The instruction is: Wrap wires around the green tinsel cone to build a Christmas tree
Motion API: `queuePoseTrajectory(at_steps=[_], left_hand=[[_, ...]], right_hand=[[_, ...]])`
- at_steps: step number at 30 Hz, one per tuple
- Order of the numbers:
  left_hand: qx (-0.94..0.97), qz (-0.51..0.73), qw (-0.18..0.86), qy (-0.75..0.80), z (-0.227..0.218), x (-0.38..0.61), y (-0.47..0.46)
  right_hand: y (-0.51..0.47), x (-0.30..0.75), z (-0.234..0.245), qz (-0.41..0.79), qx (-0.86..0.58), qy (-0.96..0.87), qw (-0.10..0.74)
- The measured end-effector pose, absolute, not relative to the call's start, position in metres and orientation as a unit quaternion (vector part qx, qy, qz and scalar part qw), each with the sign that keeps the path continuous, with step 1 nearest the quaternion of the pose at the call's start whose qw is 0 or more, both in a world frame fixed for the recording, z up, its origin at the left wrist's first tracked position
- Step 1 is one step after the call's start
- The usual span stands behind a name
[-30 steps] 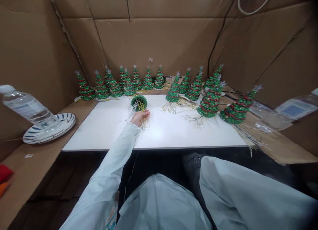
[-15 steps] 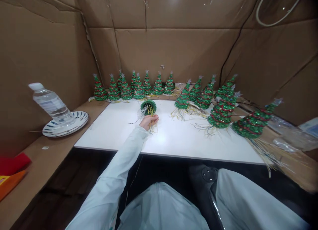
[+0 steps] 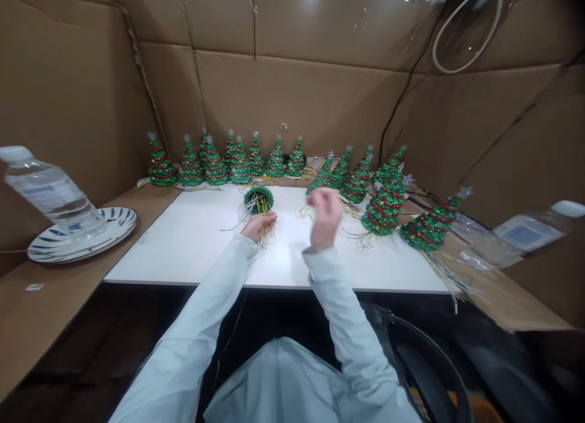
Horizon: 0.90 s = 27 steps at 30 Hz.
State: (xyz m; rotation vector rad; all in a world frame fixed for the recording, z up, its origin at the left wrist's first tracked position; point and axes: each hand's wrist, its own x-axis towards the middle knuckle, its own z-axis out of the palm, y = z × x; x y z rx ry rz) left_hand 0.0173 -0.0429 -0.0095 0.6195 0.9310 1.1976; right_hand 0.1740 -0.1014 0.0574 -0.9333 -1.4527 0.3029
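My left hand (image 3: 257,225) rests on the white table (image 3: 192,240), closed around a bundle of thin yellow and white wires (image 3: 264,235). The wires run into a small green tree (image 3: 258,199) lying on its side with its open base toward me. My right hand (image 3: 325,218) is raised above the table right of it, blurred by motion, fingers curled. Whether it holds anything I cannot make out. It hangs in front of a standing green tree with red trim (image 3: 320,178).
A row of small green trees (image 3: 228,162) lines the back edge; several more (image 3: 382,205) stand or lean at the right with loose wires. A water bottle (image 3: 50,195) lies on a striped plate (image 3: 82,234) at left. Cardboard walls enclose the table. Plastic packaging (image 3: 530,233) lies far right.
My right hand has come up from below into view over the table. My left hand stays on the wire bundle. The camera has shifted slightly.
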Motion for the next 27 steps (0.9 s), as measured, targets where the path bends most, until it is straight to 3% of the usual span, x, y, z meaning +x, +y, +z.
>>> queuePoseTrajectory(at_steps=[4,6,14,27], left_hand=[[0.274,0.54,0.682,0.41,-0.01,0.018,-0.042],[0.275,0.543,0.68,0.408,-0.011,0.018,-0.042],[0.281,0.538,0.688,0.399,-0.015,0.018,-0.038],[0.275,0.544,0.681,0.406,-0.011,0.019,-0.04]], right_hand=[[-0.072,0.156,0.032,0.173,-0.563,-0.691,0.418],[-0.064,0.15,0.018,0.184,-0.585,-0.695,0.374],[-0.054,0.144,-0.01,0.165,-0.58,-0.707,0.369],[-0.061,0.155,-0.009,0.204,-0.604,-0.673,0.375]])
